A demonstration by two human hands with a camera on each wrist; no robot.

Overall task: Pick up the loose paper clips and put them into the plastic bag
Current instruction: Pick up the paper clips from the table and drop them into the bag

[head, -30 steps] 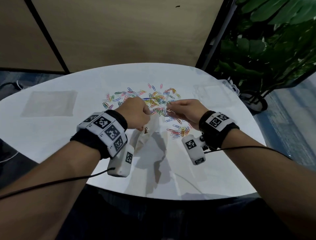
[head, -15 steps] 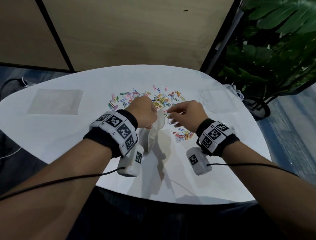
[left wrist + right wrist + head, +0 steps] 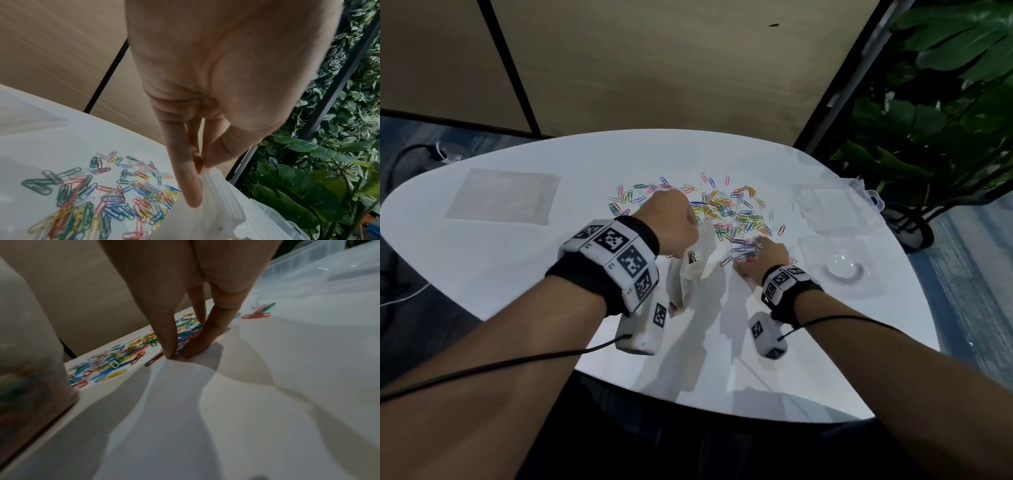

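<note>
Coloured paper clips [image 3: 726, 209] [image 3: 98, 201] [image 3: 123, 356] lie scattered across the middle of the white table [image 3: 517, 260]. My left hand [image 3: 671, 229] pinches the top rim of the clear plastic bag [image 3: 688, 270] [image 3: 216, 203] and holds it up above the table, with a few clips inside. My right hand [image 3: 760, 257] [image 3: 179, 353] is down on the table at the near right edge of the pile. There its thumb and fingertips [image 3: 170, 352] close together on a small bunch of clips.
A flat clear sheet [image 3: 503, 198] lies at the table's far left. Clear plastic boxes and lids [image 3: 835, 219] sit at the right, by a potted plant [image 3: 928, 137]. The table's near edge [image 3: 722, 407] is just before my forearms.
My right hand has left the bag's mouth and dropped down and right onto the clips. The left hand still holds the bag up, and the head view has shifted.
</note>
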